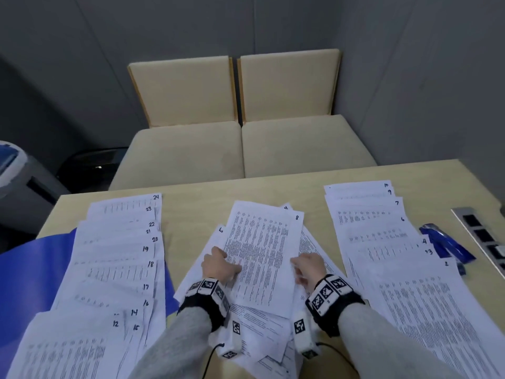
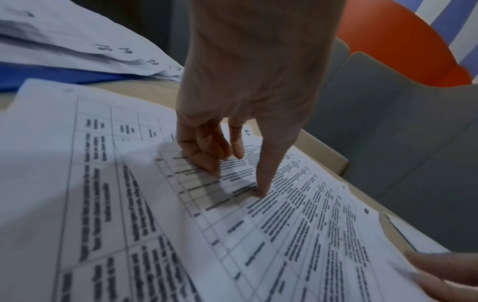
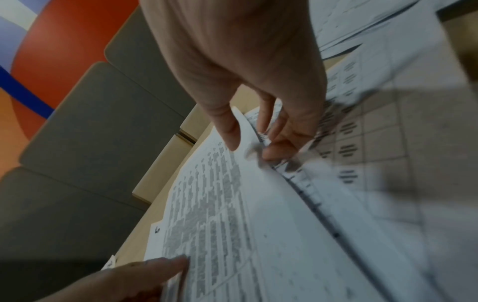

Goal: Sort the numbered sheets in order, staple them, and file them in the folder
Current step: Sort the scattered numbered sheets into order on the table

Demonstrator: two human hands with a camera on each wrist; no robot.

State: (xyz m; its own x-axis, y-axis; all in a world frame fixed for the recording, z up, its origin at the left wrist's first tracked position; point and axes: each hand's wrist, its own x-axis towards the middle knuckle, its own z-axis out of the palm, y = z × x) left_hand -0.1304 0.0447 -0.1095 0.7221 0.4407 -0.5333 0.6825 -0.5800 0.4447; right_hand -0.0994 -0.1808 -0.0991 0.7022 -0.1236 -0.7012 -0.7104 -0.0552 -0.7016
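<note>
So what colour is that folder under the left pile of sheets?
Blue; the folder shows best in the head view.

Left hand (image 2: 248, 106) fingertips (image 2: 261, 193) down on a printed sheet (image 2: 297, 224), numbered sheets (image 2: 77, 40) beyond.

- left hand (image 1: 218, 265) lies knuckles up, index fingertip (image 2: 261, 193) pressing down, other fingers loosely curled
- right hand (image 1: 308, 269) pinches thumb (image 3: 229, 130) against fingers

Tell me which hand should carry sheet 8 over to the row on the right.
Right, probably. The right hand already pinches the edge of sheet 8 nearest the right-hand row; the left hand only presses it with its fingertips.
</note>
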